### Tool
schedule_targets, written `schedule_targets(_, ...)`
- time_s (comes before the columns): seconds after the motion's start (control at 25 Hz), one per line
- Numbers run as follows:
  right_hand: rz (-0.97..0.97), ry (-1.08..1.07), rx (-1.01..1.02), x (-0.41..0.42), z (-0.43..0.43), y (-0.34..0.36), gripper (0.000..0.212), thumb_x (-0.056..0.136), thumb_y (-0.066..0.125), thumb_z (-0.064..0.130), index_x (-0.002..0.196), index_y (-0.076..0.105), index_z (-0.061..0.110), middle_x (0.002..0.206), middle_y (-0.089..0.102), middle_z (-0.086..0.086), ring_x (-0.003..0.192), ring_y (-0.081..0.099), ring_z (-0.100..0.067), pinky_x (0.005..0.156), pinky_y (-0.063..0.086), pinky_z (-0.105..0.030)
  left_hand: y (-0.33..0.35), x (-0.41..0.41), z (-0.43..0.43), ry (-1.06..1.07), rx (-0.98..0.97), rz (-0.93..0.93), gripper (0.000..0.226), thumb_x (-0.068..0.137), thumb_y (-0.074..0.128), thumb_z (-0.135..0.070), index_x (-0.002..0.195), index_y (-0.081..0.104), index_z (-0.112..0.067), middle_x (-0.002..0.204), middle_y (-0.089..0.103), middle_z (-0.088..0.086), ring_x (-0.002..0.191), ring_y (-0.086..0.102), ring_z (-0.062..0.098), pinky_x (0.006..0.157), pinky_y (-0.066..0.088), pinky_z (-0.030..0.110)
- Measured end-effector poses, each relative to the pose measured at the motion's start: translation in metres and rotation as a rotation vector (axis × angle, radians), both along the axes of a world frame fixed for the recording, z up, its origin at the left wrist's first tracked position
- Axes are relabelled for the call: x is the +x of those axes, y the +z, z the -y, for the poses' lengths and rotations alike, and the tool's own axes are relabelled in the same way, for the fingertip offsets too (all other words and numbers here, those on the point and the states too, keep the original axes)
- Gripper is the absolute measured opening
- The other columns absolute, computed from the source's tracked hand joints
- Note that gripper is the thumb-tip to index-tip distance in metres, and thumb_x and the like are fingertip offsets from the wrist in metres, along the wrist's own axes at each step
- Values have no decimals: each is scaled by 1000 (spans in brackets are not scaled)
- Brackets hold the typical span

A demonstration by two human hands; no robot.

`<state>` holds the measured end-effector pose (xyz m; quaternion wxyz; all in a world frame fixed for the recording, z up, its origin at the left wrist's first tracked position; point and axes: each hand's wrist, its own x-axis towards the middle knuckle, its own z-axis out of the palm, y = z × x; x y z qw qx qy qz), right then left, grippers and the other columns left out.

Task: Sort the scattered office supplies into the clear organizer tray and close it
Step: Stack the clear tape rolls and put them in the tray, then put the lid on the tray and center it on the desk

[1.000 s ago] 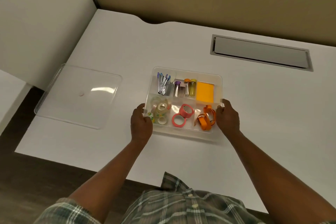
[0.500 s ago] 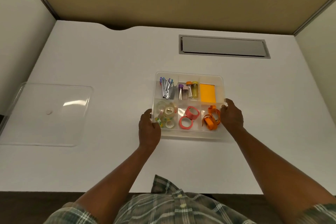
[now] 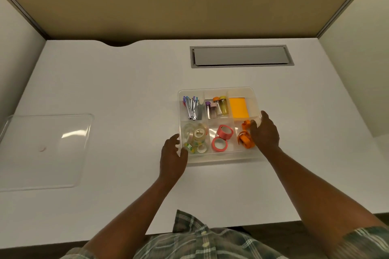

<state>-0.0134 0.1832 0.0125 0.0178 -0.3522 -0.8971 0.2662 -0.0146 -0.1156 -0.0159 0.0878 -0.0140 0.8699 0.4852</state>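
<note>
Both hands have slackened since a moment ago: the fingers that clasped the tray's side walls now lie looser, while the tray has stayed put.

Well out to the left of the left hand, the clear lid [image 3: 44, 151] lies flat on the white desk [image 3: 126, 94], apart from everything else. The left hand [image 3: 172, 153] sits against the near left wall of the tray [image 3: 219, 160] with its fingers relaxed and slightly spread, holding nothing; whether the fingertips touch the plastic or rest just off it I cannot tell.

Between the two hands the tray's six compartments are filled. On the far side are silver metal pieces [image 3: 191, 108] with coloured ends, small vials [image 3: 216, 107] and an orange note pad [image 3: 239, 108]. On the near side are clear tape rolls [image 3: 196, 135], pink tape rolls [image 3: 222, 137] and orange bits [image 3: 244, 139] right under the right thumb. The right hand [image 3: 265, 130] lies at the tray's right wall, fingers nearly straight and pointing away, gripping nothing. Beyond it, a grey hatch [image 3: 242, 56] is set into the desk.

Nothing loose shows on the desk, so sorting looks finished and closing is the step in hand. The next move likely calls for a reach far left of the present grip to fetch the lid, squaring it over the rim between the hands, then pressing it down evenly.
</note>
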Motion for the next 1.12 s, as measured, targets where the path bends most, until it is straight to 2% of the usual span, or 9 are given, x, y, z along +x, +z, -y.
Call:
schedule_targets(0.08,-9,56,133,-2,12,-5,59,95,54,41,144,39,10,140,52,-19,127,51,-41,101,45,-52,-6,-5,19,15,-33,-72,47,88,68,-15,134,54,-12,116,60,7,99,60,25,83,52,38)
schedule_targets(0.16,7,192,258,1,31,-11,70,96,49,48,152,29,12,156,33,-19,142,32,-41,113,29,-55,-15,-14,49,82,-136,-126,46,86,71,-13,129,57,-8,113,59,14,99,61,33,85,53,45)
schedule_targets(0.32,-3,495,276,14,79,-23,77,96,33,64,158,13,22,166,6,-8,152,2,-31,120,5,-53,-23,-30,135,245,-513,-106,46,83,70,-16,126,57,-4,115,54,24,104,53,47,85,48,53)
schedule_targets(0.4,22,593,296,21,97,-32,78,95,28,67,158,7,25,166,-2,-5,153,-4,-28,121,3,-54,-23,-32,176,298,-672,-89,47,83,67,-19,125,55,-1,115,52,27,102,52,48,82,47,55)
schedule_targets(0.52,67,616,342,24,106,-41,76,96,22,67,158,9,26,166,-3,-3,153,-3,-29,120,6,-58,-17,-32,217,358,-789,60,49,83,69,-17,124,54,3,116,50,28,105,49,47,85,45,56)
schedule_targets(0.64,78,610,365,24,107,-45,75,96,20,67,158,10,27,166,-4,-3,153,-2,-28,120,6,-58,-13,-30,235,366,-822,147,36,85,66,-16,115,57,3,111,51,25,104,50,45,83,48,52)
schedule_targets(0.84,97,610,363,22,106,-48,73,96,20,67,157,9,28,166,-5,-2,153,-2,-28,120,7,-59,-12,-32,234,367,-748,166,18,87,49,1,102,57,0,105,56,22,97,56,41,78,48,47)
schedule_targets(0.96,94,612,344,21,106,-48,74,95,20,67,157,10,28,166,-4,-2,153,-3,-27,120,5,-59,-10,-31,224,342,-747,173,15,86,44,4,96,54,-1,100,58,20,93,58,40,75,47,44)
schedule_targets(1.12,85,633,299,21,105,-44,76,95,22,68,157,12,26,166,-2,-4,153,-2,-28,120,5,-59,-1,-25,194,313,-736,102,18,77,50,3,93,53,-1,95,57,18,88,59,39,69,49,45)
